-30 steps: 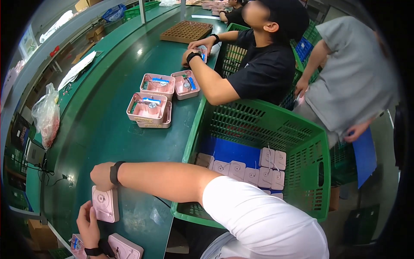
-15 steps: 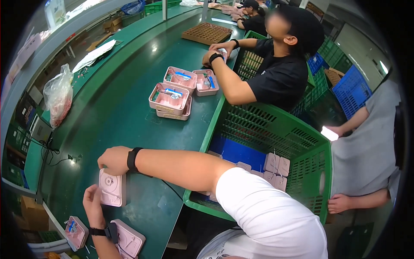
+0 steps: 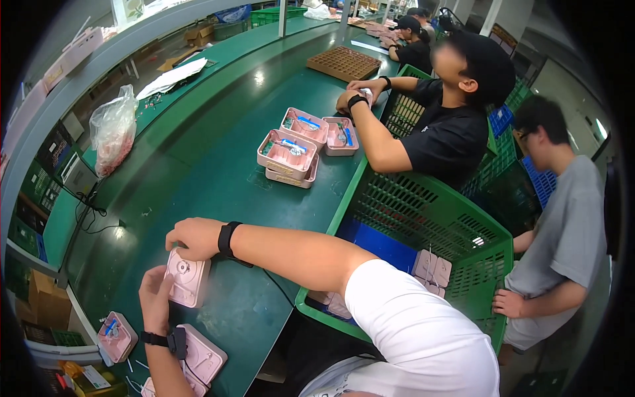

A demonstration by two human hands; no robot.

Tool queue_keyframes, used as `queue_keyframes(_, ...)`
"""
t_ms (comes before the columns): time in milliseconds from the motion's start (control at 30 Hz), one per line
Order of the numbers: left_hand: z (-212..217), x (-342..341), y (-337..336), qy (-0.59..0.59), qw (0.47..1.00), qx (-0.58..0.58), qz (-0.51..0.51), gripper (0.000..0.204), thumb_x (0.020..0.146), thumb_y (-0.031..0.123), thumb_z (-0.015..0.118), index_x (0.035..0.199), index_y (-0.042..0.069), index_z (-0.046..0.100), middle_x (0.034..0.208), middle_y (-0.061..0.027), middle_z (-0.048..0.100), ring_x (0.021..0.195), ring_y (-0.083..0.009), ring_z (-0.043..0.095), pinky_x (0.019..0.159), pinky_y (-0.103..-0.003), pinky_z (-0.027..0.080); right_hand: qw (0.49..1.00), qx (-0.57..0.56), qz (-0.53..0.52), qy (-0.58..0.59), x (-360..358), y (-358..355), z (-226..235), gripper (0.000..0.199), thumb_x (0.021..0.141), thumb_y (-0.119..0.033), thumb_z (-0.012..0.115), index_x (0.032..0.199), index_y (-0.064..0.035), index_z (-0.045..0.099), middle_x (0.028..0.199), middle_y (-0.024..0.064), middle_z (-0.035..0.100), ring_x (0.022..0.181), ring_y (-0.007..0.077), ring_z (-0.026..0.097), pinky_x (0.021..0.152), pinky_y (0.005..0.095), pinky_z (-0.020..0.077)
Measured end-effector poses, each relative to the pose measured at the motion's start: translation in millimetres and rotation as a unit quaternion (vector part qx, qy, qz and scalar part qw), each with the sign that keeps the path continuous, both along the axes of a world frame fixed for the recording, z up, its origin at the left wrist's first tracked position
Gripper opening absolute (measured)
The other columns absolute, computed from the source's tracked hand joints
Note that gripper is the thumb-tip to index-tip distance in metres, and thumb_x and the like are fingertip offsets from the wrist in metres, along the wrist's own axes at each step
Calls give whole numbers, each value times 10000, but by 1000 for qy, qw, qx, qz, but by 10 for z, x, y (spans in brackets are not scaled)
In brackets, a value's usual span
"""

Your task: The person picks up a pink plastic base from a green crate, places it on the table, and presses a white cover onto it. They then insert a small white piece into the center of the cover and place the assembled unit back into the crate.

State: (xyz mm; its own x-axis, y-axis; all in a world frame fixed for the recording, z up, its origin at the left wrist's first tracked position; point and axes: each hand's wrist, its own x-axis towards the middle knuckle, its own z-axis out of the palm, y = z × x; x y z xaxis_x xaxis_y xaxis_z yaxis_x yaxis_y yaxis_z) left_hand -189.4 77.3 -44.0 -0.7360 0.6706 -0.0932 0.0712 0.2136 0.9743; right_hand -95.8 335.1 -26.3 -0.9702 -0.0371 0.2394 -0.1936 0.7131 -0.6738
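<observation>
A pink turntable-shaped box (image 3: pixel 188 281) lies tilted on the green bench between my hands, with a round disc and a small arm moulded on its top. My right hand (image 3: pixel 196 238) grips its far end, fingers bent over the edge. On the box's left side, my left hand (image 3: pixel 155 298) holds the edge with its thumb and fingers; some fingertips are hidden. Beneath my left wrist lies another pink turntable-shaped box (image 3: pixel 204 357), partly covered by the forearm. An open pink case (image 3: pixel 118 337) with a blue part and wires inside stands left of that wrist.
Several open pink cases (image 3: pixel 288 152) are stacked farther up the bench. A green crate (image 3: pixel 430 192) at my right holds finished-looking pink boxes (image 3: pixel 433 268). A co-worker (image 3: pixel 443 112) works beyond it; another person (image 3: pixel 555 231) stands right. A brown grid tray (image 3: pixel 344 63) lies far off.
The view has swung, so the scene sits farther right. My left hand has come in against the box's side; my right hand keeps its hold. The person in grey shows more fully.
</observation>
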Motion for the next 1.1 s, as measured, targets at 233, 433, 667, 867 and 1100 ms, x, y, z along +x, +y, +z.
queue_keyframes(233, -12, 2, -18, 14, 1000, 6, -7, 248, 1068, 103, 725, 1296, 7, 704, 1197, -33, 746, 1070, -113, 677, 976, -275, 526, 1000, -12, -7, 8, -16, -63, -24, 274, 940, -191, 663, 1167, -125, 800, 1164, 130, 810, 1132, 342, 755, 981, 477, 596)
queue_keyframes(433, 34, 16, -3, -6, 1000, -11, 5, 269, 1048, 112, 740, 1281, -17, 701, 1246, -82, 740, 1154, -164, 676, 1022, -317, 522, 1000, -14, -12, -13, 6, -71, -21, 279, 929, -178, 655, 1160, -115, 799, 1152, 118, 815, 1119, 344, 761, 963, 482, 604)
queue_keyframes(667, 15, 18, -11, -1, 1000, -1, -6, 256, 1059, 117, 724, 1276, -17, 699, 1249, -87, 738, 1147, -168, 677, 1021, -317, 522, 1000, -10, -3, -16, 9, -68, -3, 306, 928, -175, 639, 1187, -97, 781, 1180, 143, 805, 1139, 366, 751, 992, 494, 596)
queue_keyframes(867, 2, -6, -21, -1, 1000, -3, -4, 257, 1061, 110, 719, 1282, -19, 693, 1237, -84, 739, 1147, -170, 679, 1016, -320, 525, 1000, -9, 5, -22, -11, -64, -17, 322, 928, -183, 634, 1204, -89, 771, 1197, 158, 796, 1153, 378, 744, 1010, 502, 591)
queue_keyframes(1100, 22, 36, 5, 5, 1000, 4, -1, 238, 1078, 127, 722, 1284, 8, 704, 1175, -32, 740, 1062, -115, 673, 963, -268, 520, 1000, -12, 6, -22, -30, -58, -50, 327, 921, -187, 639, 1205, -88, 768, 1189, 161, 793, 1147, 380, 742, 997, 511, 593)
